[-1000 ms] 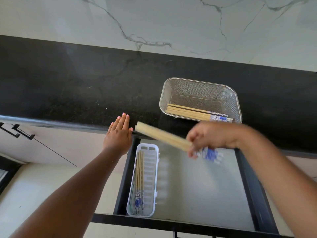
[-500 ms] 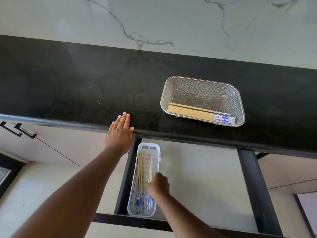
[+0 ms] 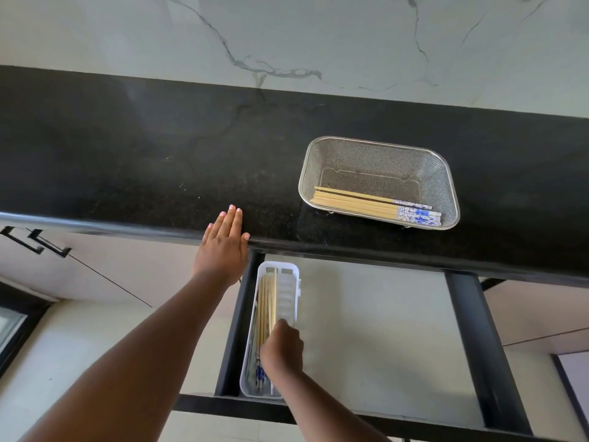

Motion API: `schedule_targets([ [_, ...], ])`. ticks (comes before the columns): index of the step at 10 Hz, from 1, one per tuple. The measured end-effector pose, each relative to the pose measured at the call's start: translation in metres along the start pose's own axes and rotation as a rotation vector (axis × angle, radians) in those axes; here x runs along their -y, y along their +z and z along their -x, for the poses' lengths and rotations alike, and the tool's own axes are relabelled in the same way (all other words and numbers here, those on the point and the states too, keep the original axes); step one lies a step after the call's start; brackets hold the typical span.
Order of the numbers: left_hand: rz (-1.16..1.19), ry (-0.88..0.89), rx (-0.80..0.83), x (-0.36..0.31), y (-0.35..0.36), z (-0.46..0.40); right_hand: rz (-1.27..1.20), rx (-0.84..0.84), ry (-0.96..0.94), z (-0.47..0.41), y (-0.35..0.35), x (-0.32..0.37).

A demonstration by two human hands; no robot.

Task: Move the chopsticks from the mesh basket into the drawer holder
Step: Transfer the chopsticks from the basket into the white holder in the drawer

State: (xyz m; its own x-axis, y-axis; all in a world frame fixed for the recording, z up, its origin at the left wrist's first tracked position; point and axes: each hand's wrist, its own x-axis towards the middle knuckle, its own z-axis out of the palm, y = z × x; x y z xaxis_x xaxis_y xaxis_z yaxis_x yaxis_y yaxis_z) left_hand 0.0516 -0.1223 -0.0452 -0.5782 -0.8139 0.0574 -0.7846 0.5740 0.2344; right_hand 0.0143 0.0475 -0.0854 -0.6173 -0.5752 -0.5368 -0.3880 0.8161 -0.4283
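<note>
A steel mesh basket (image 3: 379,156) sits on the black countertop (image 3: 153,161), right of centre. Several bamboo chopsticks with blue-patterned ends (image 3: 357,204) lie along its near side. Below the counter edge, a white slotted holder (image 3: 288,293) stands at the left of the open drawer (image 3: 382,333). More chopsticks (image 3: 266,307) lie lengthwise in its left half. My right hand (image 3: 282,349) reaches down into the holder, fingers curled onto the near part of those chopsticks. My left hand (image 3: 223,250) rests flat and open on the counter's front edge, holding nothing.
The drawer has black side rails (image 3: 471,330) and a pale bare floor to the right of the holder. A marble-look wall (image 3: 287,36) rises behind the counter. Black cabinet handles (image 3: 35,244) show at the left under the counter.
My right hand carried a bundle of chopsticks from above the drawer down into the holder. The bundle has since settled flat beside the others. My left hand has stayed put.
</note>
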Motion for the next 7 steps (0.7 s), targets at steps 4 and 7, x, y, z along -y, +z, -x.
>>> schedule_targets([
  [4, -0.007, 0.004, -0.015, 0.001, 0.002, 0.0, -0.06, 0.097, 0.099, -0.006, 0.01, -0.001],
  [7, 0.01, -0.006, -0.011, 0.0, 0.001, 0.0, 0.101, 0.229, -0.098, -0.006, -0.037, -0.002],
])
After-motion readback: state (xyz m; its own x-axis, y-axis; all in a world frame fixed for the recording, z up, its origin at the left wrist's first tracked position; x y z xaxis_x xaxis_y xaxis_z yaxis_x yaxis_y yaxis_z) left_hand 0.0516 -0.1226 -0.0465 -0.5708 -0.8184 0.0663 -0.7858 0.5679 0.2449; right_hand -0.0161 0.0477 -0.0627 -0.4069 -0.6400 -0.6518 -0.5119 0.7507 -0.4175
